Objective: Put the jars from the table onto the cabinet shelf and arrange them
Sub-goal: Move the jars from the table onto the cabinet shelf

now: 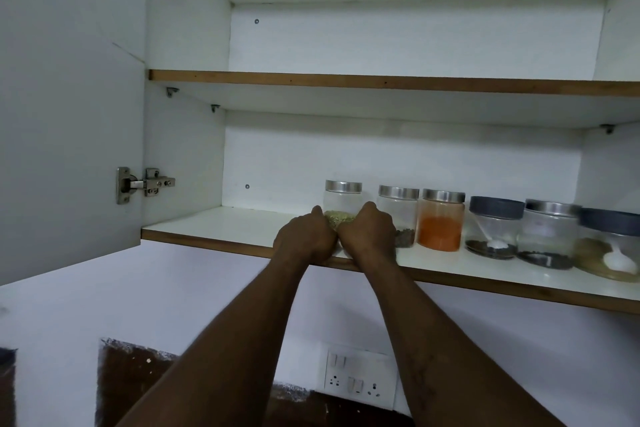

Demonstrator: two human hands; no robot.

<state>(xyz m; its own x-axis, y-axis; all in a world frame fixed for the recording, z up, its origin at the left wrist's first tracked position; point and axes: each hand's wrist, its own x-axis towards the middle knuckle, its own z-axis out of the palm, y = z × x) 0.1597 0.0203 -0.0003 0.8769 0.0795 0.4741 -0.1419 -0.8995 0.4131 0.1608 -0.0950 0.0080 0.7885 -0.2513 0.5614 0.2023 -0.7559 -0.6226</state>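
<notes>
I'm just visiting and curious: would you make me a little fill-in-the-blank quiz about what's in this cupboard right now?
1. Both hands, left hand and right hand, are wrapped around one ____.
2. The powder in the third jar from the left is ____.
3. The lower shelf holds ____ jars in all.
4. The upper shelf shows ____ jars.

Missing words: jar; orange; six; no

hidden: jar (343, 204) base behind hands | cut off: rightmost jar (609, 246)
</notes>
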